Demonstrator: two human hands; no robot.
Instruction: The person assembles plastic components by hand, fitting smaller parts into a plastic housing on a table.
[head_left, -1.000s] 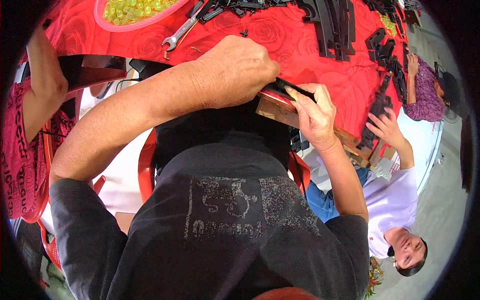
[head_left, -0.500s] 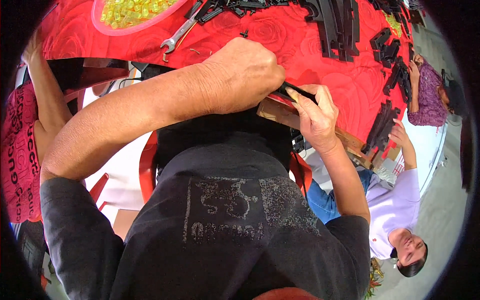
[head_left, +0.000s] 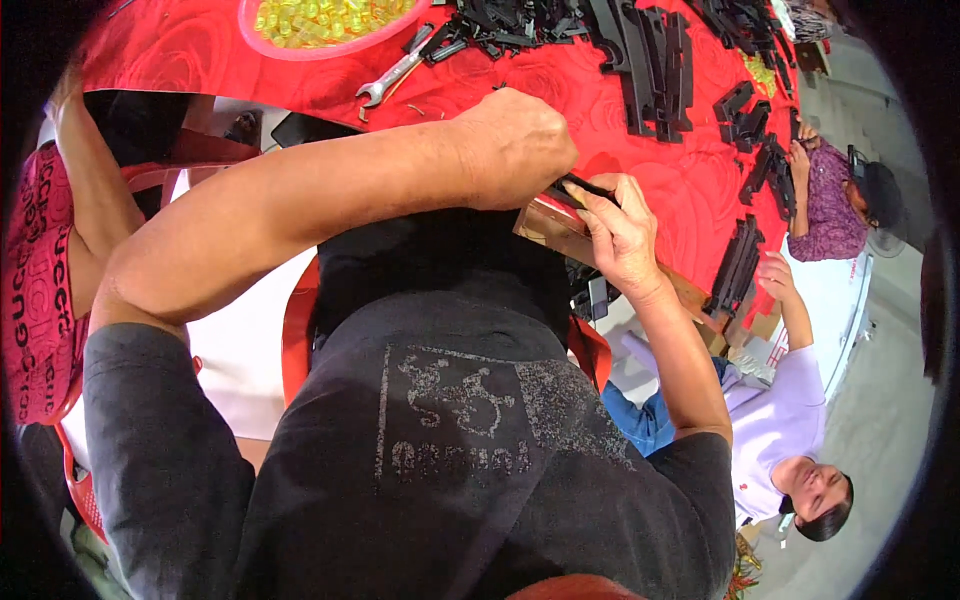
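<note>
My right hand (head_left: 628,236) grips a long, narrow black plastic part (head_left: 598,191) between thumb and fingers at the table's near edge. Against the left end of that part, my left hand (head_left: 520,148) is closed in a fist with its back turned up. What the left fingers hold is hidden beneath the fist. Just below the part, a brown wooden piece (head_left: 553,232) lies along the table edge. Beyond my left hand, a metal wrench (head_left: 388,80) rests on the red rose-patterned tablecloth (head_left: 480,82).
A pink basin (head_left: 335,50) of yellow plastic pieces stands at the far left. Small black parts (head_left: 515,25) are heaped beyond, and long black parts (head_left: 650,75) lie to the right. Several people sit around: one in pink at left, others in lilac (head_left: 775,420) and purple (head_left: 835,205) at right.
The whole view has shifted a little, so the table's things appear slightly higher. Both hands keep their hold by the black part. The lilac-sleeved person's hand has drawn back slightly from the black parts.
</note>
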